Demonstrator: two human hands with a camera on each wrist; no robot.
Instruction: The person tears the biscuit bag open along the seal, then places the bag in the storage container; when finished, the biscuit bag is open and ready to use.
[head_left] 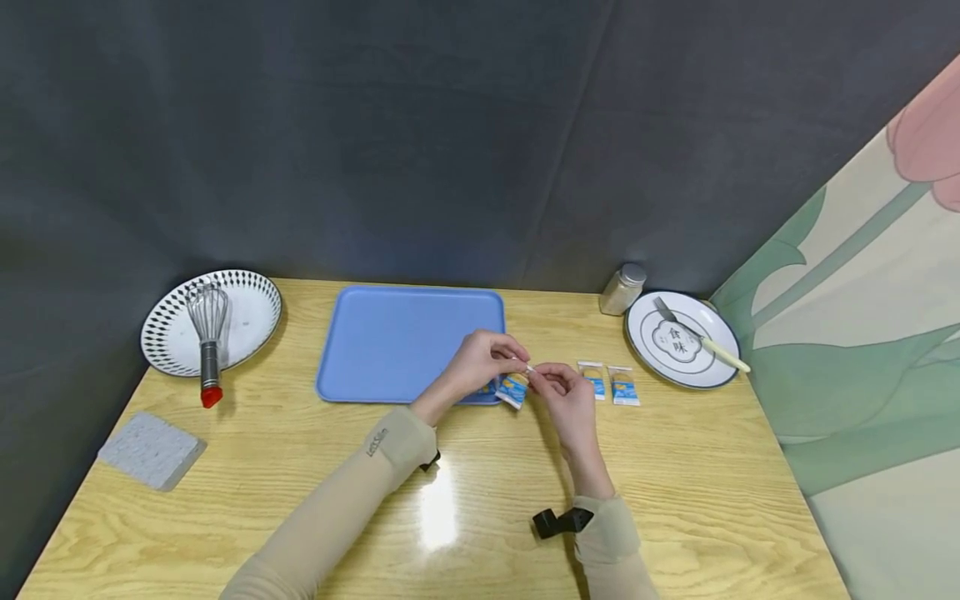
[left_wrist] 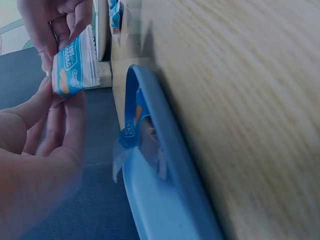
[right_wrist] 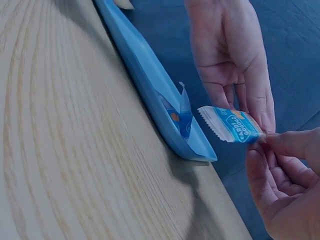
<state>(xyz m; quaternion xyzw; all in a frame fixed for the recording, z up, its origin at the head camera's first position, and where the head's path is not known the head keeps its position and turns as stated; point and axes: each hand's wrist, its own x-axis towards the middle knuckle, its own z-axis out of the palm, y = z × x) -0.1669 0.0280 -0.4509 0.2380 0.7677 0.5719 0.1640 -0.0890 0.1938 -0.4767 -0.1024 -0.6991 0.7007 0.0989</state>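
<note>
Above the near right corner of the blue tray (head_left: 405, 333), both hands pinch the top end of a small blue and white candy packet (head_left: 513, 390). My left hand (head_left: 480, 362) has its thumb and fingertips on that end. Close beside them, the thumb and fingers of my right hand (head_left: 566, 404) grip the same end. The packet's free, serrated end (right_wrist: 215, 122) hangs away from the fingers. Inside the tray corner lies a crumpled, similar wrapper (left_wrist: 128, 140). Two more packets, one nearer (head_left: 595, 381) and one farther right (head_left: 624, 386), lie on the table beside my right hand.
At the right, a white plate (head_left: 712, 367) holds a fork (head_left: 701, 336), with a shaker jar (head_left: 622, 289) behind it. On the left are a patterned plate (head_left: 255, 312) with a whisk (head_left: 209, 358) across it and a grey speckled block (head_left: 152, 448). A dark curtain backs the table.
</note>
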